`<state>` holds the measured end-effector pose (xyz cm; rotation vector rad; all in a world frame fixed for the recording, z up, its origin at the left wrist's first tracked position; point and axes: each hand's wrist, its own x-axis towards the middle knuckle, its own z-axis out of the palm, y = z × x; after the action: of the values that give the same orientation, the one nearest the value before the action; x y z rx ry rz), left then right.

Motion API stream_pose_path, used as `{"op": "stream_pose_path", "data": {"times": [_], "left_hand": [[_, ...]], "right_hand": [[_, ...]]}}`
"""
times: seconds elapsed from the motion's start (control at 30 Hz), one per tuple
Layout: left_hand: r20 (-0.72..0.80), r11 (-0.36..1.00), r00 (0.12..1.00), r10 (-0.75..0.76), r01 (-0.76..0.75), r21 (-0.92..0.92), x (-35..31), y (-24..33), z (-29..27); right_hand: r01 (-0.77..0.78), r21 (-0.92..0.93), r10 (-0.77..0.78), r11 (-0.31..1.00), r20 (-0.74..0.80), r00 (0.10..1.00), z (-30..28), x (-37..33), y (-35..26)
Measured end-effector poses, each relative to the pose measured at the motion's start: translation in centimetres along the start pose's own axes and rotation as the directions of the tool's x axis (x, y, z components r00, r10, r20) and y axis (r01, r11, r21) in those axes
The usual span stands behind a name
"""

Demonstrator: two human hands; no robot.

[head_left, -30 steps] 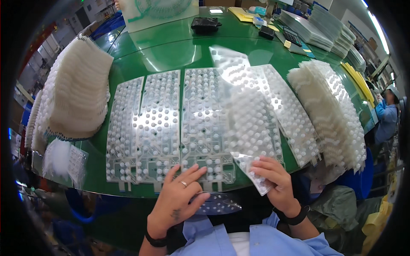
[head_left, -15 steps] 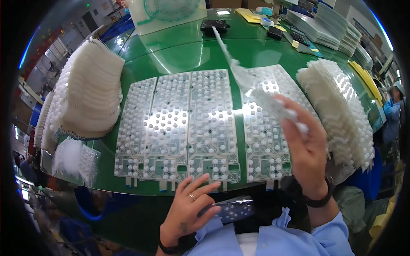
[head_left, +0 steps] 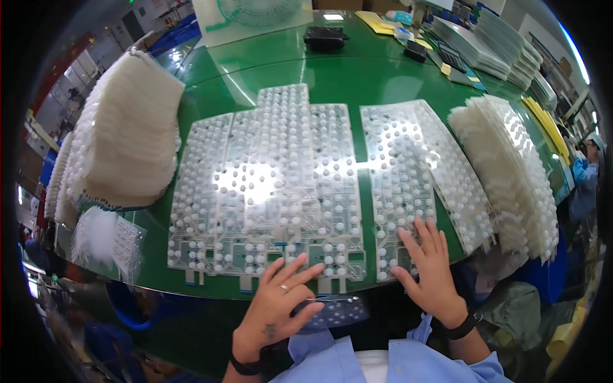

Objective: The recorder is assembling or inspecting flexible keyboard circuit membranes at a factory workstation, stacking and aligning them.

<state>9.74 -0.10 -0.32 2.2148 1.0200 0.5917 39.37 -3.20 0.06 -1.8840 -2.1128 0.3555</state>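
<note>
Clear flexible circuit sheets dotted with white domes lie side by side on the green table. Another such sheet rests on top of the left group, sticking out beyond their far edges. My left hand is at the table's front edge, fingers spread over the lower end of the left group and holding nothing. Flat on the lower part of a separate sheet rests my right hand, its fingers apart. Beside that one, a slanted sheet reaches toward the right stack.
Tall fanned stacks of sheets stand at the left and right. A small bundle sits at the near left corner. Farther back are a black object, a calculator and piled clear trays. A person is at far right.
The sheet my right hand held up now lies over the left group, released. My right hand has come down flat onto the right sheet. My left hand has barely moved.
</note>
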Motion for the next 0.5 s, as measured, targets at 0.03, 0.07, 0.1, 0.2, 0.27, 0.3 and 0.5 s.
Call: {"op": "stream_pose_path", "data": {"times": [0.03, 0.07, 0.1, 0.2, 0.27, 0.3, 0.5], "left_hand": [[0.018, 1.0, 1.0, -0.003, 0.003, 0.007, -0.1, -0.2, -0.2], [0.035, 1.0, 0.999, -0.012, 0.012, 0.004, -0.2, -0.5, -0.3], [0.046, 0.999, 0.998, -0.045, 0.044, 0.007, -0.5, -0.5, -0.8], [0.041, 0.998, 0.997, -0.058, 0.058, 0.006, -0.3, 0.2, -1.5], [0.012, 0.998, 0.999, -0.049, 0.049, 0.028, -0.4, 1.1, -1.8], [0.009, 0.999, 0.999, -0.034, 0.034, 0.0, -0.4, 1.9, -1.9], [-0.009, 0.961, 0.993, -0.114, 0.108, -0.254, 0.6, 5.1, 1.9]], "right_hand": [[0.025, 0.017, -0.025, 1.0, 0.009, 1.0, 0.2, -0.2, 0.2], [0.05, 0.033, -0.051, 0.998, 0.016, 0.999, 0.3, -0.3, 0.3], [0.084, 0.063, -0.085, 0.994, 0.022, 0.996, 0.6, -0.2, 0.3], [0.163, 0.09, -0.165, 0.982, 0.008, 0.986, 0.6, 0.6, 0.6], [0.226, 0.12, -0.227, 0.967, -0.008, 0.974, 0.6, 1.5, 0.9], [0.229, 0.132, -0.226, 0.965, -0.037, 0.973, 0.6, 1.5, 1.1], [0.17, 0.7, -0.178, 0.693, -0.062, 0.982, -2.3, -1.5, -0.6]]}}
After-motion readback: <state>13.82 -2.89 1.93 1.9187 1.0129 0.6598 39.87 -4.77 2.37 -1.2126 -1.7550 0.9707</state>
